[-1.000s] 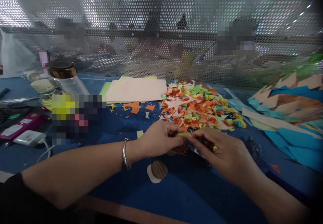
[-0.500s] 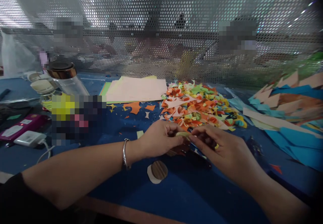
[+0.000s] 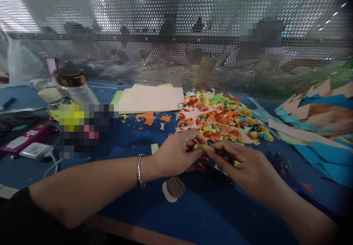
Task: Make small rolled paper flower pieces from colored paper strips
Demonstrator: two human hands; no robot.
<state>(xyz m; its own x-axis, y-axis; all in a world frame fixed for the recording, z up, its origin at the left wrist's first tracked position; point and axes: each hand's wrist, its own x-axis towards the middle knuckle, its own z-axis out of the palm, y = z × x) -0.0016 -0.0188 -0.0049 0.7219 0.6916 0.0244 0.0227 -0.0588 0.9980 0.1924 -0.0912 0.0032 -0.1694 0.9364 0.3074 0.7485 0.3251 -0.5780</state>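
My left hand is closed, with thumb and fingers pinching a small pale yellow piece of paper. At its other end, the fingertips of my right hand are closed on the same piece. A dark, shiny object lies partly hidden below my hands; its kind I cannot make out. Nearer to me, a round of corrugated cardboard overlaps a whitish paper piece on the blue table.
Behind my hands is a heap of colourful paper scraps, beside a stack of paper sheets. Cut blue and peach paper lies right. A glass bottle and a white charger stand left; a perforated screen rises behind.
The view has shifted slightly, so everything sits a little farther right. Both hands keep hold of the paper piece, whose angle has changed a little.
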